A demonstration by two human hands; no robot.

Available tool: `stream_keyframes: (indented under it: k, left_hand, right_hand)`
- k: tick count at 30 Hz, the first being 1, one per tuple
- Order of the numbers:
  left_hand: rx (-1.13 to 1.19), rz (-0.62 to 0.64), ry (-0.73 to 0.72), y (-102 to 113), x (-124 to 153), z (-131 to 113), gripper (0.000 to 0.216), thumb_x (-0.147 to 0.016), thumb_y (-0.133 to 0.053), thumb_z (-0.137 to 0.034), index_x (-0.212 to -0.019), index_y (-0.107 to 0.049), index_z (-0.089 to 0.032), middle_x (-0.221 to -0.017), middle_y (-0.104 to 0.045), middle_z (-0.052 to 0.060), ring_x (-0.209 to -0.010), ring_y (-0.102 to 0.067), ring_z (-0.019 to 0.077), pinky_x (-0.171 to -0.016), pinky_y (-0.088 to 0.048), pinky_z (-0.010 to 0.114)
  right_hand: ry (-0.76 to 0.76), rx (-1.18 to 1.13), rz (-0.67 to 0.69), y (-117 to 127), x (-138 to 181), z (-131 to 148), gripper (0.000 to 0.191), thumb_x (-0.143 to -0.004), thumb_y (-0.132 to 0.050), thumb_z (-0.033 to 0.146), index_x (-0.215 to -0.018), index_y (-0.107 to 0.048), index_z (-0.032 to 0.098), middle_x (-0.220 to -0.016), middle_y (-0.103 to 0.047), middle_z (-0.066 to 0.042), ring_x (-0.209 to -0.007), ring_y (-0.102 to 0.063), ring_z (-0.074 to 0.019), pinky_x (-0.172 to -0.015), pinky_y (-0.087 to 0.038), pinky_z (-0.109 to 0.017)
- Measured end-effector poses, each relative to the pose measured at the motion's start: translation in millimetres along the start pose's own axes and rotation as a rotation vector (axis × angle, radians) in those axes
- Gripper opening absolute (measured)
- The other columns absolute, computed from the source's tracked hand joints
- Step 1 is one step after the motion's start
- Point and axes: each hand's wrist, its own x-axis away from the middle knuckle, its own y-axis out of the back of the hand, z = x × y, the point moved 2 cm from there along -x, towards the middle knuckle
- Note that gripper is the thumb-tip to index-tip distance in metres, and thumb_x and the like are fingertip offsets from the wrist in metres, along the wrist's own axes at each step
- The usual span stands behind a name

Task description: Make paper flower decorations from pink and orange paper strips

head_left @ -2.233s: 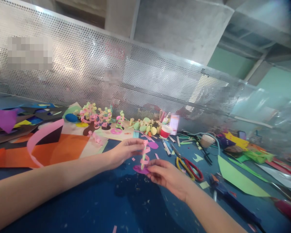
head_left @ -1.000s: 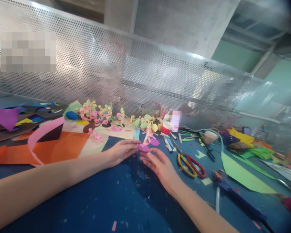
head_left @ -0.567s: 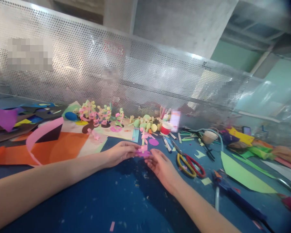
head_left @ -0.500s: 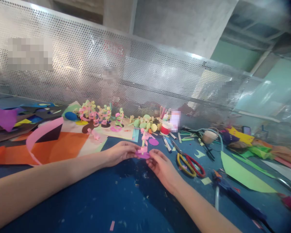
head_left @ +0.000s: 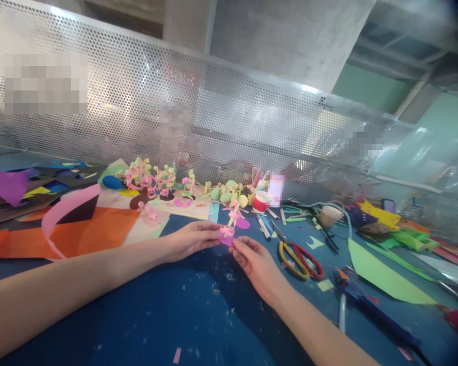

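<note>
Delicately, the left hand [head_left: 198, 239] and right hand [head_left: 254, 256] pinch opposite edges of a little model [head_left: 228, 231], fingertips closed on its round purple base [head_left: 225, 240]. From where I stand, the base is a thin, matte disc, perhaps foam, and a slim pale stem rises from it with a pink strip curled around. The model sits right between the two sets of fingertips, base tilted, stem leaning away and a touch to the right above the grip. Just beyond lies a loose purple disc [head_left: 243, 223], flat on the blue table [head_left: 156, 315], which is smooth and flecked with scraps. Near the right hand, scissors [head_left: 288, 243] show one yellow and one red loop; farther right are a dark blue glue gun [head_left: 381, 312] and a curved green sheet [head_left: 385, 277]. At the back, similar curly models [head_left: 139, 173] cluster left of a red and white cup [head_left: 259, 204]. Behind everything stands a shiny perforated metal screen [head_left: 137, 91]; reddish marks [head_left: 179, 76] on or behind it are too blurred to read.
</note>
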Motion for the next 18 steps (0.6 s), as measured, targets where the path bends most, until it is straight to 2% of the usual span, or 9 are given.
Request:
stream_keyframes:
  k: [4, 8, 13, 18]
  left_hand:
    - [-0.036, 0.048, 0.000, 0.1, -0.1, 1.1, 0.027, -0.078, -0.061, -0.025, -0.100, -0.065, -0.011, -0.109, -0.063, 0.011, -0.104, -0.056, 0.0167, -0.099, -0.035, 0.029]
    - [-0.022, -0.003, 0.020, 3.9, -0.7, 2.9, 0.026, -0.078, -0.060, -0.032, -0.092, -0.067, -0.011, -0.102, -0.065, 0.011, -0.099, -0.058, 0.0158, -0.097, -0.036, 0.027]
    - [0.024, 0.008, 0.010, 5.8, -2.7, 5.0, 0.023, -0.077, -0.061, -0.029, -0.089, -0.067, -0.010, -0.096, -0.067, 0.010, -0.095, -0.059, 0.0151, -0.095, -0.037, 0.027]
    - [0.102, -0.022, 0.004, 7.6, -3.2, 6.6, 0.020, -0.077, -0.063, -0.026, -0.086, -0.066, -0.009, -0.090, -0.066, 0.008, -0.089, -0.060, 0.0134, -0.093, -0.039, 0.027]
  right_hand:
    - [-0.019, -0.001, 0.018, 0.7, 0.4, 0.7, 0.019, -0.062, -0.076, 0.025, -0.073, -0.065, 0.014, -0.068, -0.066, 0.001, -0.066, -0.063, -0.0074, -0.063, -0.051, -0.012]
    - [-0.036, 0.037, 0.019, -1.3, 2.9, 2.1, 0.025, -0.064, -0.074, 0.030, -0.080, -0.062, 0.015, -0.074, -0.069, -0.003, -0.067, -0.065, -0.0100, -0.062, -0.052, -0.015]
    - [0.006, 0.017, 0.021, -3.6, 4.9, 3.0, 0.025, -0.063, -0.075, 0.029, -0.076, -0.056, 0.019, -0.069, -0.066, 0.002, -0.066, -0.063, -0.0089, -0.062, -0.050, -0.015]
    - [-0.008, 0.024, 0.029, -2.1, 2.5, -1.7, 0.018, -0.066, -0.073, 0.024, -0.074, -0.057, 0.018, -0.062, -0.060, 0.005, -0.057, -0.056, -0.0047, -0.054, -0.046, -0.012]
